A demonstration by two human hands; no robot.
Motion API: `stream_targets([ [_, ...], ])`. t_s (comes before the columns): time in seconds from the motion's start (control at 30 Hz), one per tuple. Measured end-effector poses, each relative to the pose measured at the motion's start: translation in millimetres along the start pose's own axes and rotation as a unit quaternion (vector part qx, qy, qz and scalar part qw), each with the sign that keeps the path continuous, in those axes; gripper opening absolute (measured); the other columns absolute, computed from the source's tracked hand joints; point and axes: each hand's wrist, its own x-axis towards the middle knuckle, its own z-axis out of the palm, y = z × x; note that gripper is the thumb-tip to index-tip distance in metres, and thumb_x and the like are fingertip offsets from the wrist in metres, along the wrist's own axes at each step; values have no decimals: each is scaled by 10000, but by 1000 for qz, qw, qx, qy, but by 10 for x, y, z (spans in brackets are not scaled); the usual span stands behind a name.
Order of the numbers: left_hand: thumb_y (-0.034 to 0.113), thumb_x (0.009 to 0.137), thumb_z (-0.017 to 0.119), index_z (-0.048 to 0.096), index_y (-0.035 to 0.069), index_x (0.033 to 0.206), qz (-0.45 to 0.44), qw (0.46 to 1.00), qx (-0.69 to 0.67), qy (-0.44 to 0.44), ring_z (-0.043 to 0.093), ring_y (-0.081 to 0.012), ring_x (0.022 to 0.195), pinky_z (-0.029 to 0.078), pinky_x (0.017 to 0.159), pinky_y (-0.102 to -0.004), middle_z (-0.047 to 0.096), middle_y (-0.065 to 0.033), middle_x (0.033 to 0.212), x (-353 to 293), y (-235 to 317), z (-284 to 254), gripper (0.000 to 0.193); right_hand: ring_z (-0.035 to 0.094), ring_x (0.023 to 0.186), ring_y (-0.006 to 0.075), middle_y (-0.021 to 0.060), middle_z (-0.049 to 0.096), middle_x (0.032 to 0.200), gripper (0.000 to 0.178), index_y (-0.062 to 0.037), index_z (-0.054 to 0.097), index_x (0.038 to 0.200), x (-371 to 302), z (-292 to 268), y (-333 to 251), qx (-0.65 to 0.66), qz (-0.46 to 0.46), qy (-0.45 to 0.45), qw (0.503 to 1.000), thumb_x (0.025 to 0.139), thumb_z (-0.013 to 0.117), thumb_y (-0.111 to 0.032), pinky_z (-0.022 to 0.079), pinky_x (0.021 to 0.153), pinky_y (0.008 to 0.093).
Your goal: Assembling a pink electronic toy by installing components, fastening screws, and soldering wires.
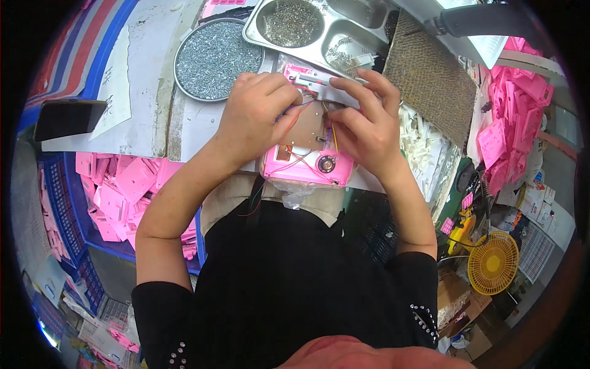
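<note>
A pink plastic housing (307,174) lies in front of me at the edge of the bench. Set into it are a brown circuit board (302,130), a small round black speaker (326,163) and thin coloured wires. Across its far end sits a white plastic part (314,85). My left hand (258,109) is closed over the board's left side, pinching red and blue wires (297,113). On the right side my right hand (369,120) has thumb and forefinger pinched by a thin wire, its other fingers raised. A yellow wire (335,136) runs down beside that thumb. The fingertips partly hide the board.
A round tray of screws (216,58) and a metal compartment tray (319,54) with small parts stand beyond my hands. White plastic pieces (424,144) lie at right. Pink parts (132,187) fill a blue crate at left; more pink parts (513,114) are piled far right. A phone-like dark slab (69,118) stands at left.
</note>
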Motion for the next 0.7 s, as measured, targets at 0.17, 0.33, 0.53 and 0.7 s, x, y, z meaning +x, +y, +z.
stream_targets([
  [0.17, 30, 785, 714, 668, 58, 959, -10, 1000, 4, 7, 630, -270, 857, 429, 855, -387, 647, -82, 942, -18, 60, -68, 182, 482, 1283, 370, 90, 671, 1279, 208, -111, 710, 824, -2, -9, -11, 11, 24, -9, 1000, 648, 815, -74, 467, 967, 429],
  [0.33, -14, 778, 648, 672, 39, 1093, 6, 999, -41, 26, 657, -314, 944, 498, 837, -429, 654, -153, 1067, 81, 456, -408, 320, 476, 1266, 379, 70, 658, 1292, 203, -127, 699, 832, -41, -61, 25, 44, 44, 27, 998, 659, 801, -105, 433, 1019, 457],
  [0.53, -29, 857, 623, 668, -5, 1171, -8, 980, -189, -65, 691, -285, 912, 558, 761, -357, 695, -169, 1066, 326, 495, -2, 318, 488, 1278, 349, 75, 674, 1278, 196, -132, 716, 851, -93, -222, 68, 99, 77, 61, 990, 677, 799, -95, 405, 1044, 455],
  [0.7, 98, 898, 661, 745, -10, 992, -124, 952, -219, -172, 705, -300, 657, 563, 651, -388, 716, -173, 800, 544, 500, -57, 167, 504, 1253, 334, 61, 683, 1263, 172, -127, 715, 841, -188, -208, 155, 160, 126, 70, 977, 694, 802, -102, 396, 1045, 449],
])
